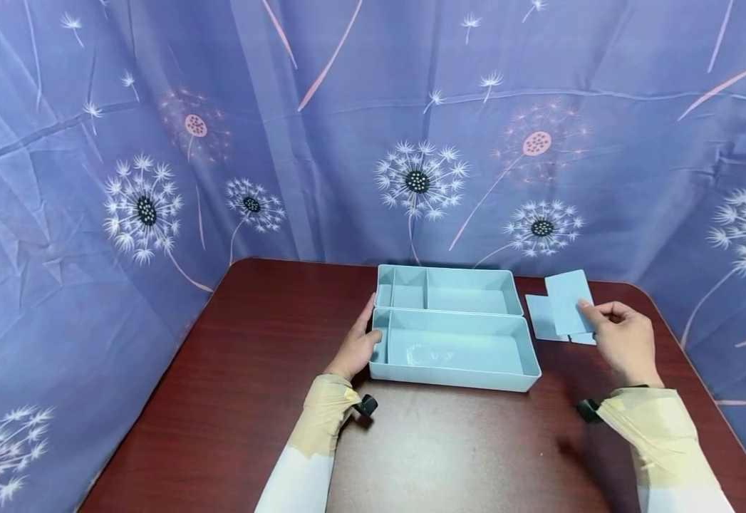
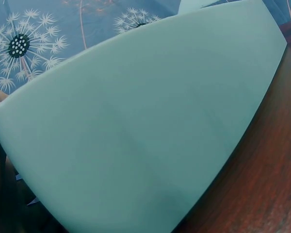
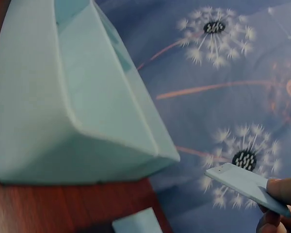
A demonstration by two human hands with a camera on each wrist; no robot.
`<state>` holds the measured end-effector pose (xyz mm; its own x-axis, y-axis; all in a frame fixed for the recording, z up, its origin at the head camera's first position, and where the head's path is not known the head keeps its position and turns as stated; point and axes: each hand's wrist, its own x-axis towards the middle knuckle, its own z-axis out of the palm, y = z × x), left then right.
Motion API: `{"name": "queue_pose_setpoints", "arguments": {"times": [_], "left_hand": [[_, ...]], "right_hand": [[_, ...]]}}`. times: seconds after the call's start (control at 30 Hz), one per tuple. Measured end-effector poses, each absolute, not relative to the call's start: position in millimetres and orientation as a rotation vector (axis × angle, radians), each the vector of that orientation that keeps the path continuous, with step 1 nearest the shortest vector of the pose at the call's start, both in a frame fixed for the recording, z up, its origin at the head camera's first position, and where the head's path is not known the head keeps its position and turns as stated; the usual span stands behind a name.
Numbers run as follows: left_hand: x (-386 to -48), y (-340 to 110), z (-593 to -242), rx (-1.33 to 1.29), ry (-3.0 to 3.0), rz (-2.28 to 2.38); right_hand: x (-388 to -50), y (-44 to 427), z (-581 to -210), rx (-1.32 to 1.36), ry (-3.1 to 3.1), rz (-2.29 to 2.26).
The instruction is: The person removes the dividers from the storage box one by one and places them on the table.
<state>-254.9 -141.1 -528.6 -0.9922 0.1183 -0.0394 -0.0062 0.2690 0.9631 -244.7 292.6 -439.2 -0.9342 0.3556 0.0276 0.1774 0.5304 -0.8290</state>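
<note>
Two light-blue plastic trays stand side by side on the table: a front tray (image 1: 456,372) with one divider near its left end, and a back tray (image 1: 472,279) split into three compartments. My left hand (image 1: 355,348) holds the left end of the front tray, its thumb over the rim. On the right, my right hand (image 1: 628,340) pinches a flat light-blue divider plate (image 1: 568,303) between thumb and fingers, raised above the table. Beneath it lie more flat plates (image 1: 541,319), partly hidden by the held one. In the right wrist view the held plate (image 3: 247,183) appears nearly edge-on.
The dark red-brown wooden table (image 1: 251,370) has rounded back corners. A blue curtain (image 1: 347,178) with dandelion prints hangs behind and around it. Both wrists carry small black cameras, strapped over the sleeves.
</note>
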Motion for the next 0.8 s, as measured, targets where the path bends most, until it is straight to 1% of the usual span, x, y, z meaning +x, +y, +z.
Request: {"name": "queue_pose_setpoints", "arguments": {"times": [0.23,0.57,0.8], "left_hand": [[-256,-140,-531,0.109,2.424,1.83],[-255,-140,-530,0.13,2.391,1.853],[-254,-143,-527,0.125,2.375,1.865]], "right_hand": [[-249,317,-453,-0.477,-2.661,1.242],[-259,359,-468,-0.577,-2.527,1.559],[-266,379,-468,-0.635,-2.657,1.379]]}}
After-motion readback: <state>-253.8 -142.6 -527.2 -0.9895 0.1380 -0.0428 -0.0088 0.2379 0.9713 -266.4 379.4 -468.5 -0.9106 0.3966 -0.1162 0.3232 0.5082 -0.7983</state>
